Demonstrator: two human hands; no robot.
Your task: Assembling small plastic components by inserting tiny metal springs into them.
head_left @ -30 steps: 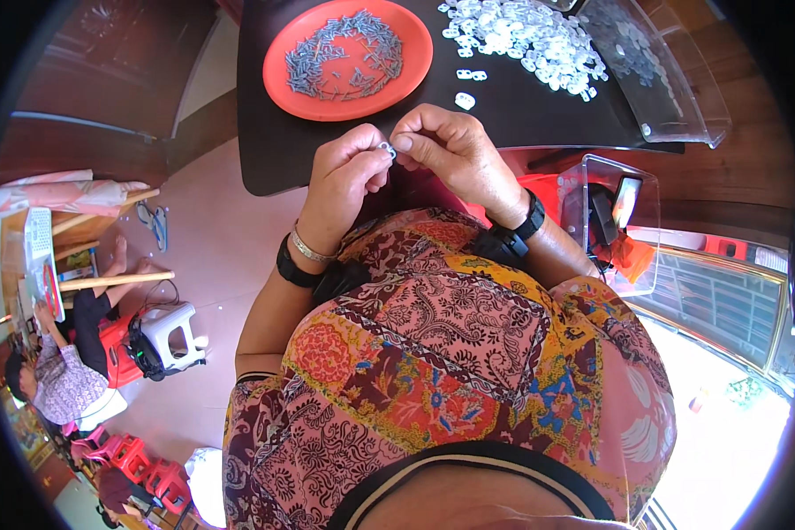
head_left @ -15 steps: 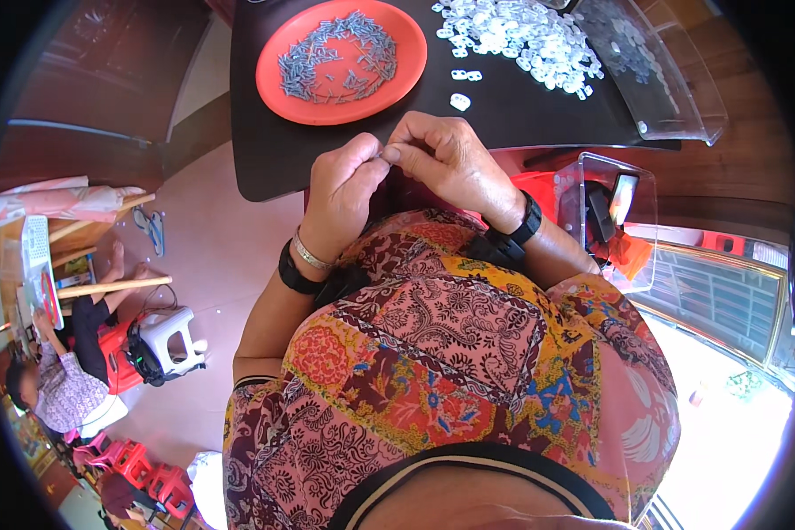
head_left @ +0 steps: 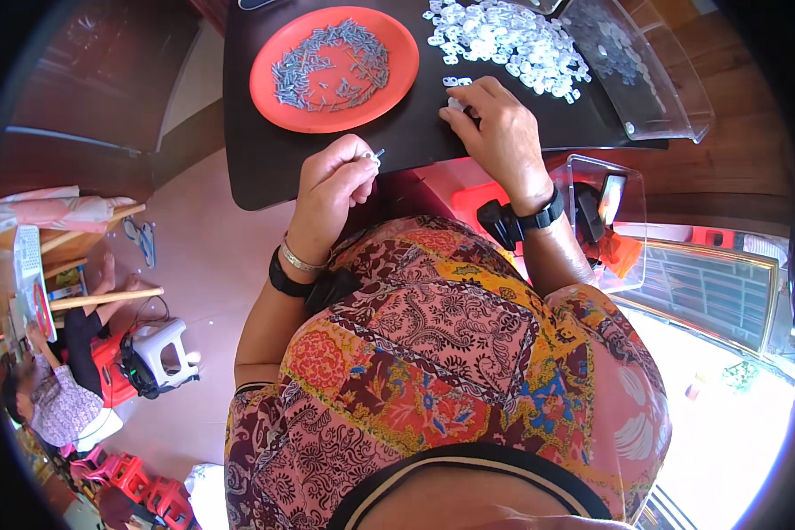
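My left hand [head_left: 334, 185] is closed in a pinch at the table's near edge. Between its thumb and forefinger shows a small white plastic clip with a metal screw [head_left: 380, 154] sticking out. Farther right, my right hand [head_left: 507, 132] rests over the dark table, thumb and forefinger closing on a whitish plastic piece [head_left: 456, 103], partly hidden by the fingers. Just beyond these fingers lie a few loose white clips [head_left: 457, 81]. An orange-red round plate [head_left: 269, 102] holds many grey screws [head_left: 327, 62]. A heap of white plastic clips [head_left: 517, 44] spreads at the far right.
The black table [head_left: 247, 168] has a rounded left corner. A clear plastic bin [head_left: 680, 106] lies tilted beside the heap. Below the table's right side stands a clear box [head_left: 636, 256] with dark and orange items. At left, another person [head_left: 66, 397] sits near a grey-white stool [head_left: 170, 349].
My hands have parted. The right one has moved right and away from me to the plastic piece on the table; the left still pinches the clip and screw, a little nearer me.
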